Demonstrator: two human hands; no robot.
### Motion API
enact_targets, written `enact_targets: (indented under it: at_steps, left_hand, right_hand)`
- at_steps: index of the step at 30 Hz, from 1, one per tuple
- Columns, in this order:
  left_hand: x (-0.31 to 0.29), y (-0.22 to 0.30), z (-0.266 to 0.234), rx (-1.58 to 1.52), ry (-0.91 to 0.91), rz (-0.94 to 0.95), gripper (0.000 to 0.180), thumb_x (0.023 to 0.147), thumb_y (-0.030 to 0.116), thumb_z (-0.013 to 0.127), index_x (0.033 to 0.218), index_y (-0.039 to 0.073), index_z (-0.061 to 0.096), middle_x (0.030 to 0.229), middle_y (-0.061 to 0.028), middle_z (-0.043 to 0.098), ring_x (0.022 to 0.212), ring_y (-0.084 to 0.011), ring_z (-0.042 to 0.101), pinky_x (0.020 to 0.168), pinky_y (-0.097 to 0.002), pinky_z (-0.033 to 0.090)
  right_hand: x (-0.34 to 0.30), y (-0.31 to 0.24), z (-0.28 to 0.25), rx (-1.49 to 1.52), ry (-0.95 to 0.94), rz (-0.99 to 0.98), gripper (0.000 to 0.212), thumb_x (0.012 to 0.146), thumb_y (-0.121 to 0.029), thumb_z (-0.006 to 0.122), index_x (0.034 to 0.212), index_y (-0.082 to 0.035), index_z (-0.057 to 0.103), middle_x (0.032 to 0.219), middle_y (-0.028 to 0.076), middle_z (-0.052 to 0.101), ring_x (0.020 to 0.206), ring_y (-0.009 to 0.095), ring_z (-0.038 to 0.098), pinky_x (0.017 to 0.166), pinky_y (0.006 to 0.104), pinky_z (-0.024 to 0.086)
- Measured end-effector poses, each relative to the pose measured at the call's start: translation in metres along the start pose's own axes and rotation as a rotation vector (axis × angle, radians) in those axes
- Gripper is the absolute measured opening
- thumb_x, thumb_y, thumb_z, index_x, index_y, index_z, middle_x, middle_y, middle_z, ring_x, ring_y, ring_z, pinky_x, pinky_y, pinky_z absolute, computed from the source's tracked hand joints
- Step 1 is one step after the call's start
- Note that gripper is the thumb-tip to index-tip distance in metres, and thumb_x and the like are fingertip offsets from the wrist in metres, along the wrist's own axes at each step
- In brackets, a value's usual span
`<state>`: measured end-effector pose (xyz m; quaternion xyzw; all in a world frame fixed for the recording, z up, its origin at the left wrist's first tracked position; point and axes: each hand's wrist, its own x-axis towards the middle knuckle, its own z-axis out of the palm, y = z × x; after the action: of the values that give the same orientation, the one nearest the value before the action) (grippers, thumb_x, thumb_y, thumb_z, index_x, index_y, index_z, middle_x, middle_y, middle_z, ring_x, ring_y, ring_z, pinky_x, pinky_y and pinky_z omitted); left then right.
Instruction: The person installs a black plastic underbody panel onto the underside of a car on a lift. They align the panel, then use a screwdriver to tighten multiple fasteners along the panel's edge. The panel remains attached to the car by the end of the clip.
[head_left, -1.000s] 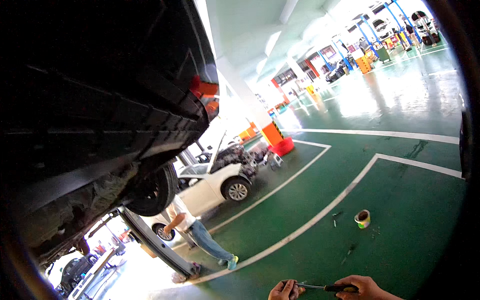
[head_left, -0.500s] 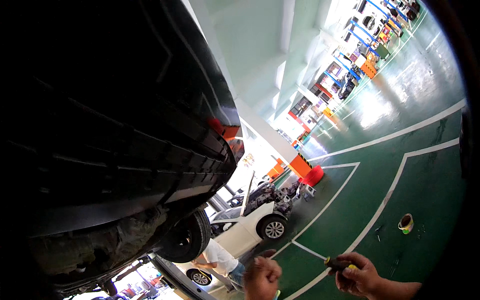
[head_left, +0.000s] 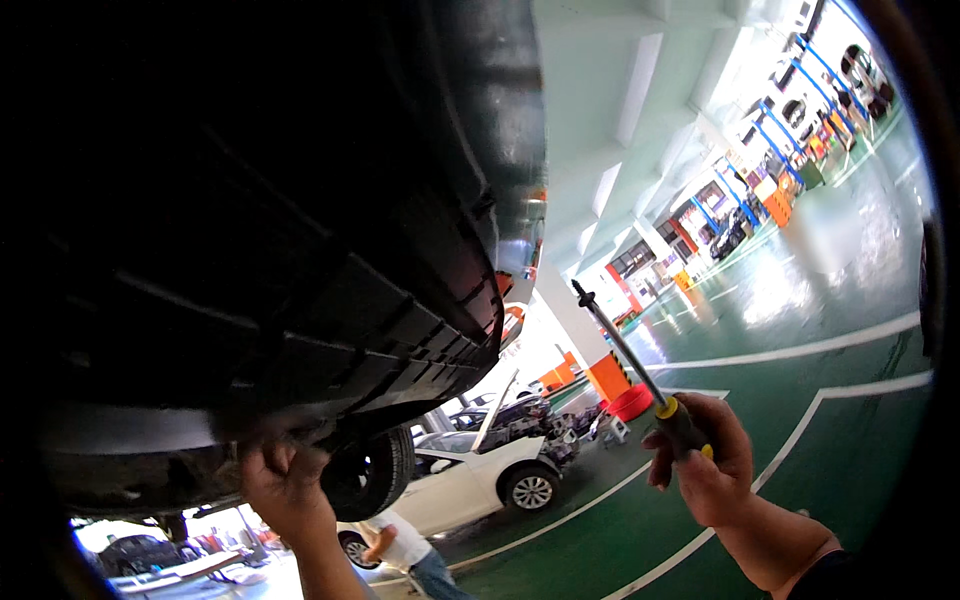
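Note:
My right hand is closed around the black and yellow handle of a screwdriver. Its metal shaft slants up and to the left, and a small dark piece, perhaps a fastener, sits at the tip. On the left, my left hand is raised to the rear edge of a dark ribbed panel under a lifted car. Its fingers are curled in and slightly blurred; whatever they may hold is hidden. The screwdriver tip is apart from the car.
Behind my left hand hangs the lifted car's wheel. A person in a white top stands near a white car with its front end stripped. Farther off are an orange and white pillar, a red round object and blue lift posts.
My left hand has moved left and up to the panel under the car. My right hand has risen, and the screwdriver's shaft now shows. The view has shifted.

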<state>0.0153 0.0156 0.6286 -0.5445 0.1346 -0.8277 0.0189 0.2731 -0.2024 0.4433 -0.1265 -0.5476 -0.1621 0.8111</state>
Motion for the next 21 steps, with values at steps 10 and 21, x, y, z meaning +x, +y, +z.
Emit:
enact_targets:
  at_steps: [10,21]
  left_hand:
    - [0.02,-0.025,0.028,0.093,-0.116,0.198,0.038,0.088,0.039,0.083,0.08,0.008,0.064,0.066,0.0014,0.057,0.059,-0.0089,0.048,0.06,-0.026,0.036]
    - [0.017,-0.011,0.03,-0.05,-0.308,-0.009,0.024,0.094,0.031,0.077,0.089,0.008,0.069,0.071,-0.0012,0.066,0.064,-0.0091,0.058,0.06,-0.0269,0.043]
  right_hand:
    - [0.067,0.013,0.021,-0.756,-0.184,-0.326,0.039,0.086,-0.016,0.081,0.115,-0.004,0.057,0.093,0.011,0.063,0.077,0.014,0.062,0.067,0.0296,0.051]
    - [0.116,0.063,0.06,-0.556,-0.105,-0.195,0.019,0.1,-0.006,0.063,0.119,-0.003,0.061,0.107,0.01,0.075,0.097,0.015,0.072,0.089,0.0309,0.054]
